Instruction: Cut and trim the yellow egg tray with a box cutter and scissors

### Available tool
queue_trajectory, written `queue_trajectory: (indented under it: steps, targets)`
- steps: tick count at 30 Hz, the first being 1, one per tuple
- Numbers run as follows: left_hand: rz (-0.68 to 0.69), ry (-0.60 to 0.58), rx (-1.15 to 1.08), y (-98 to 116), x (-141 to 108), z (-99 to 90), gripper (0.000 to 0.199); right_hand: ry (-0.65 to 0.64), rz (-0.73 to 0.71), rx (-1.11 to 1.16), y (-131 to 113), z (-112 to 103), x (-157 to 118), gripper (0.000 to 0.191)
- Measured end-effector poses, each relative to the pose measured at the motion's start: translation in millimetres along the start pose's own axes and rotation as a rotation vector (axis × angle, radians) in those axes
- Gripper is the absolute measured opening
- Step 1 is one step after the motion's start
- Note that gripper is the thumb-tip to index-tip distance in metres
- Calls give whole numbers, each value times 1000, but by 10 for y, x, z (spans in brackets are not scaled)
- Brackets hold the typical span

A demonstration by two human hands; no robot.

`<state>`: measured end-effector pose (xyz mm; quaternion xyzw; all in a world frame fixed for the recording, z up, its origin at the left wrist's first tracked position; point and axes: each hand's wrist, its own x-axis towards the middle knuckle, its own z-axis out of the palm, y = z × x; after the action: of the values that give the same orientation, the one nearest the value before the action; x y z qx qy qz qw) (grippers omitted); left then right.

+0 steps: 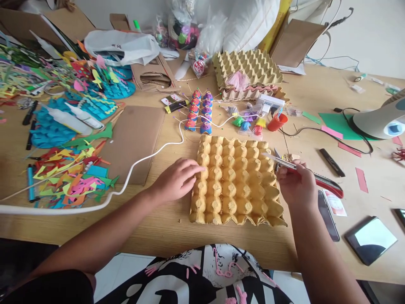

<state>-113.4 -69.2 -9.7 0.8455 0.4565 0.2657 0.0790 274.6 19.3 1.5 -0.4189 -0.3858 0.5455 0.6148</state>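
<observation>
A yellow-brown paper egg tray [232,185] lies cup-side down on the wooden table in front of me, its right edge jagged. My left hand [177,179] rests at the tray's left edge, fingers stretched out and touching it. At the right edge, my right hand [297,183] is closed around a red and black utility knife [329,185], whose silver blade points left over the tray's upper right corner. A dark pointed tip shows just behind the blade; I cannot make out what it belongs to.
Left lie colourful paper scraps [72,179], glue bottles [69,120] and a cardboard sheet [136,139]. A white cable [133,169] crosses the table. Behind stand painted egg-carton strips [199,110] with pins and stacked egg trays [249,69]. A phone [327,215] and black marker [332,162] lie right.
</observation>
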Motion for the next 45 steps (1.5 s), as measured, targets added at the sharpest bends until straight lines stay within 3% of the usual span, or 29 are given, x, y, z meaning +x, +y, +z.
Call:
queue_trajectory:
  steps: [4, 8, 12, 17, 22, 26, 30, 34, 39, 45]
  targets:
    - [-214, 174, -183, 65, 255, 126, 27, -122, -127, -392, -83, 387, -459, 19]
    - [-168, 89, -112, 151, 514, 302, 29, -360, -439, -875, -53, 712, -669, 26]
    - [-182, 85, -111, 164, 595, 427, 21, -531, -682, -1141, 51, 787, -624, 21]
    - [-192, 103, -157, 118, 541, 488, 19, -686, -692, -1181, 140, 753, -659, 20]
    - [-211, 73, -229, 64, 539, 466, 17, -709, -782, -1296, 183, 793, -741, 8]
    - [-212, 46, -250, -6, 569, 465, 18, -740, -750, -1291, 154, 826, -776, 11]
    - [-198, 57, -273, -63, 580, 498, 18, -706, -732, -1207, 87, 851, -855, 24]
    - [-199, 63, -263, -70, 582, 515, 17, -654, -772, -1234, 80, 892, -938, 24]
    - [-205, 60, -251, -60, 587, 503, 18, -693, -753, -1297, 155, 914, -968, 27]
    - [-167, 86, -248, -81, 586, 519, 16, -698, -827, -1385, 170, 926, -980, 21]
